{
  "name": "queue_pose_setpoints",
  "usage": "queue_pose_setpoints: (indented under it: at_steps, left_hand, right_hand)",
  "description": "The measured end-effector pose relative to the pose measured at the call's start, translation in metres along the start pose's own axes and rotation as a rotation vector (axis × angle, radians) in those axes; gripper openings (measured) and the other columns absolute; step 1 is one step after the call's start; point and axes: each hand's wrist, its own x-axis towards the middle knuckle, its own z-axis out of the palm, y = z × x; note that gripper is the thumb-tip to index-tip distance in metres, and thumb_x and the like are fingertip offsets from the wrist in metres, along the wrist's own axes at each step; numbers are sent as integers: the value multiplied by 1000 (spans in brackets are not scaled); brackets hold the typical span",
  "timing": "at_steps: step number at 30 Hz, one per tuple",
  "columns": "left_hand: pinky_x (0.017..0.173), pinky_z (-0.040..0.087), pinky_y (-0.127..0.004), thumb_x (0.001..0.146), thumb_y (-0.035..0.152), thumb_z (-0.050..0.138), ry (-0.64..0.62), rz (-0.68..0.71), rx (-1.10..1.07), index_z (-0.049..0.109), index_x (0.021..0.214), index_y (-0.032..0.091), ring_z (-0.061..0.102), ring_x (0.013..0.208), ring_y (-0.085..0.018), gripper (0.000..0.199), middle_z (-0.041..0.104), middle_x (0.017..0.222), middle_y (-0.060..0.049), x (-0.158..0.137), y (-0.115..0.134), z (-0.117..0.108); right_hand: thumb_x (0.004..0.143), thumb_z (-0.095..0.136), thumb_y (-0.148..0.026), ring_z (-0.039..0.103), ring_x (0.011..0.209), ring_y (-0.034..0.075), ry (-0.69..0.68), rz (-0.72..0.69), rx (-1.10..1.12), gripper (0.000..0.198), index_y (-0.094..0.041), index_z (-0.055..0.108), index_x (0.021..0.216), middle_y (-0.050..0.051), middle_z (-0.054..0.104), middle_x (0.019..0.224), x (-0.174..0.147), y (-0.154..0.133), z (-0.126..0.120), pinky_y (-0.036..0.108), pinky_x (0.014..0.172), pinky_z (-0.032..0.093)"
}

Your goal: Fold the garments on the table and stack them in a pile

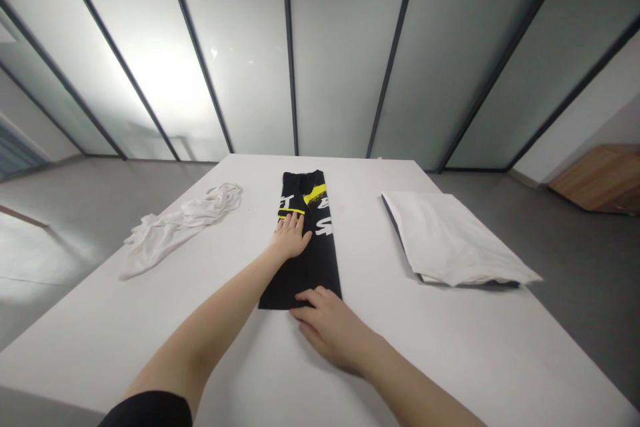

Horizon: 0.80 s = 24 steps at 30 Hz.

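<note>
**Two hands pressing on a narrow folded black garment at the centre of the table**

A long, narrow, folded black fabric garment with yellow and white print is lying lengthwise in the middle of the frame on the white rectangular table. The left hand is resting flat and spread open on the garment's middle, seemingly pinning the fold so that the layers are not slipping. The right hand is lying at the near end, fingers extended and gripping nothing; its fingertips are touching the hem, though whether they are tucking under the edge is hard to tell from this angle.

At the left of the frame a crumpled white cloth garment is sprawling unfolded, well apart from the black one. At the right, a flat folded stack of white fabric with a dark layer beneath is sitting squarely, kept separate from the loose piece. No containers are showing in this view.
</note>
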Motion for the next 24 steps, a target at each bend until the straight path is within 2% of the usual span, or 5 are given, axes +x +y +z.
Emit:
queue_pose_setpoints:
  at_steps: [4, 8, 11, 15, 24]
  left_hand:
    - [123, 31, -55, 103, 53, 41, -28, 42, -2, 46, 157, 11, 37, 155, -40, 69, 41, 166, -23, -10, 1, -13]
    - [110, 45, -51, 103, 50, 41, 33, -114, -76, 58, 140, 12, 60, 134, -38, 56, 63, 142, -24, 2, 17, -32]
    - [118, 38, -52, 104, 49, 39, 166, -199, -89, 52, 147, 10, 48, 146, -38, 60, 54, 154, -25, 17, 31, -31]
    - [127, 23, -54, 103, 52, 38, 123, -255, -47, 38, 161, 5, 26, 159, -40, 74, 33, 170, -25, 27, 38, -11]
    - [130, 17, -53, 103, 58, 33, 86, -127, 12, 35, 165, 6, 25, 160, -38, 81, 30, 172, -22, 7, 29, 6]
  right_hand:
    - [103, 57, -23, 59, 132, 26, -91, -157, 244, 35, -24, 73, 134, 10, 65, 147, -4, -8, -5, 43, 114, 47]
    - [105, 52, -21, 62, 134, 20, -64, -230, 515, 36, -21, 71, 137, 10, 68, 144, -4, -6, -2, 35, 116, 46]
    - [107, 48, -21, 67, 125, 20, 79, -169, 516, 33, -20, 74, 128, 9, 76, 129, -2, 7, 5, 36, 111, 51]
    - [105, 50, -22, 68, 119, 24, 262, -28, 362, 28, -22, 75, 119, 9, 78, 118, -2, 33, 10, 43, 108, 52]
    - [105, 51, -22, 70, 105, 22, 386, 3, 295, 24, -23, 73, 113, 9, 76, 110, -6, 43, 5, 40, 97, 55]
